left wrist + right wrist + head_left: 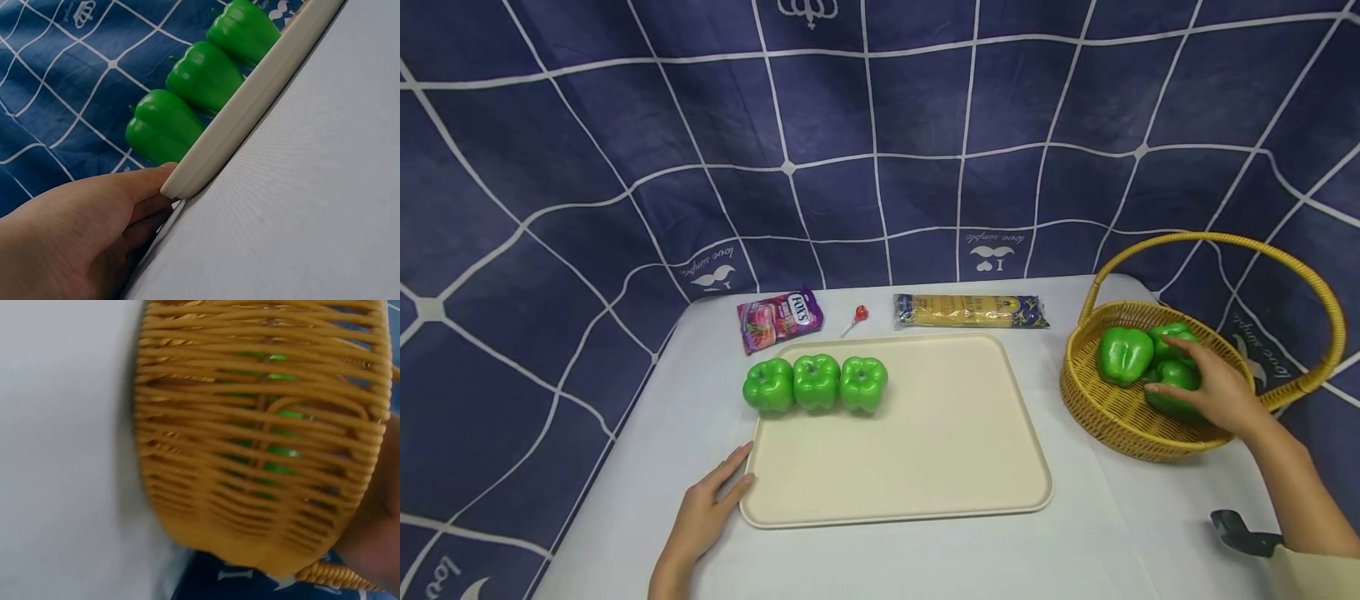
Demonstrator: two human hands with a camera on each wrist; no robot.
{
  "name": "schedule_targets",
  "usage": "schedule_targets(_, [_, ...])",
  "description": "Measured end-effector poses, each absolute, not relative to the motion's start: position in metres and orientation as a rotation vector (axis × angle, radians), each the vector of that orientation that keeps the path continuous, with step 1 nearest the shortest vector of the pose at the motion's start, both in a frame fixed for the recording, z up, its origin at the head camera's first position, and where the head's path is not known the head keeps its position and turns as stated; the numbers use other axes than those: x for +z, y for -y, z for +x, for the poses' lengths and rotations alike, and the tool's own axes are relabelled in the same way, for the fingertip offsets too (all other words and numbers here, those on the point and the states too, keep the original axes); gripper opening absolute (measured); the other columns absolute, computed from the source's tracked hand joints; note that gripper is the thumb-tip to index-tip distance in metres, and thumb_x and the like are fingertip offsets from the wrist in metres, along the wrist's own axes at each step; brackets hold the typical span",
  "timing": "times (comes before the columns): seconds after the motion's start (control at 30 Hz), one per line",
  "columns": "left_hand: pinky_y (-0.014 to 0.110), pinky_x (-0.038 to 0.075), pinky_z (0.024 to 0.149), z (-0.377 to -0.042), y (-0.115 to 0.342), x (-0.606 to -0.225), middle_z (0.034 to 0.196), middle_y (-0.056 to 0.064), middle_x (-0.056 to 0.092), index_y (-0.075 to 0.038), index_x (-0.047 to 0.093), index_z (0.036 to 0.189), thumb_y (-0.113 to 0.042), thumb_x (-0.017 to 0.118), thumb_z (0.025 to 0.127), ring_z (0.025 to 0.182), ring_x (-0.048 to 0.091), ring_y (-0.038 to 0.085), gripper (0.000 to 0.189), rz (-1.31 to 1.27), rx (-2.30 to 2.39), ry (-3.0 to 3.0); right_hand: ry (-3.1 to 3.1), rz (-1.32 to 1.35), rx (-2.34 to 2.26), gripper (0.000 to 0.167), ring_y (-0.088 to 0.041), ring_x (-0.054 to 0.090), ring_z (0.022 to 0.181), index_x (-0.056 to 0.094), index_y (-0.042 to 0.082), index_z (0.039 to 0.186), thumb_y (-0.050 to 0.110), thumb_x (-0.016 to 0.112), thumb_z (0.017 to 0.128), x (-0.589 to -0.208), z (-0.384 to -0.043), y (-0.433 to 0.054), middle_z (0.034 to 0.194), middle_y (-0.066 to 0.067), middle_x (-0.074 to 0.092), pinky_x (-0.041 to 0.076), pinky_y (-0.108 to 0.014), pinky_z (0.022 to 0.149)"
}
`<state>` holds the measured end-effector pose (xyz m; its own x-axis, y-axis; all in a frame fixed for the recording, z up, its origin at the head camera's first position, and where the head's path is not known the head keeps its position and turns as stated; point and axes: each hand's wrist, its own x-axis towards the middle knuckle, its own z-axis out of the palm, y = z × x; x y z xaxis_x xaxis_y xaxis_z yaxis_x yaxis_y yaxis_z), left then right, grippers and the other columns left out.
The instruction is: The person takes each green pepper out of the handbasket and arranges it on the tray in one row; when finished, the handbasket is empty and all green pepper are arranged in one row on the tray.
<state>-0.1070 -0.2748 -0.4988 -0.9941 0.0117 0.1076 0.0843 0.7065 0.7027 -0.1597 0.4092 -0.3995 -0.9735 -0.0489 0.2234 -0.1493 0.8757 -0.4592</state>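
Note:
My left hand (703, 508) is at the left edge of a cream tray (895, 467), its extended fingers touching the rim. In the left wrist view, the fingertips meet the tray's corner. Three green bell peppers (817, 382) sit in a row at the tray's back left, the leftmost overlapping its edge. My right hand (1221, 387) reaches over the rim into a wicker basket (1101, 421). Its thumb and fingers are spread above a green bell pepper (1176, 404), with another pepper (1125, 356) to the left. In the right wrist view, the basket's side hides the fingers.
Behind the tray lie a purple candy bag (780, 321), a red lollipop (860, 314) and a long yellow-and-blue packet (970, 311). The basket's tall handle (1330, 308) arches above my right hand. A dark handle-like object (1243, 533) shows beside the right forearm. Blue cloth (917, 192) hangs behind.

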Motion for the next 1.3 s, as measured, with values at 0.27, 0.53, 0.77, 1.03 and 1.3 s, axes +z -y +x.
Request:
schedule_targets(0.27, [0.057,0.029,0.103,-0.107,0.275,-0.498,0.138,0.015,0.042,-0.019,0.048,0.135,-0.039,0.055,0.091,0.127,0.037,0.039,0.049,-0.064,-1.156,2.821,2.943,0.119,0.612,0.088,-0.059,0.033,0.105,0.031,-0.014,0.133,0.036,0.076,0.076,-0.408,-0.159,-0.414,0.121,-0.045,0.032,0.031,-0.071,0.081])
schedule_targets(0.53, [0.058,0.03,0.102,-0.107,0.274,-0.497,0.138,0.016,0.043,-0.018,0.049,0.135,-0.037,0.057,0.091,0.126,0.038,0.04,0.048,-0.081,-1.165,2.809,2.966,0.138,0.563,0.087,-0.062,0.028,0.105,0.033,-0.016,0.129,0.033,0.078,0.074,-0.416,-0.161,-0.416,0.121,-0.047,0.025,0.028,-0.073,0.083])
schedule_targets(0.77, [0.058,0.029,0.102,-0.106,0.274,-0.497,0.138,0.017,0.043,-0.018,0.049,0.135,-0.037,0.057,0.091,0.126,0.037,0.04,0.049,-0.071,-1.176,2.812,2.966,0.171,0.527,0.087,-0.063,0.026,0.107,0.032,-0.016,0.129,0.026,0.081,0.07,-0.418,-0.16,-0.417,0.12,-0.046,0.025,0.026,-0.074,0.085])
schedule_targets(1.03, [0.058,0.028,0.103,-0.107,0.274,-0.496,0.139,0.016,0.041,-0.019,0.048,0.136,-0.039,0.056,0.091,0.127,0.035,0.04,0.049,-0.057,-1.198,2.826,2.921,0.207,0.462,0.079,-0.059,0.033,0.102,0.037,-0.013,0.125,0.016,0.082,0.068,-0.419,-0.161,-0.418,0.113,-0.042,0.039,0.032,-0.069,0.081])
schedule_targets(1.3, [0.058,0.028,0.103,-0.107,0.275,-0.497,0.138,0.017,0.042,-0.019,0.048,0.135,-0.038,0.056,0.091,0.126,0.036,0.041,0.049,-0.065,-1.188,2.816,2.846,0.209,0.511,0.08,-0.056,0.035,0.102,0.035,-0.008,0.13,0.02,0.081,0.071,-0.414,-0.153,-0.411,0.116,-0.04,0.039,0.032,-0.068,0.08])
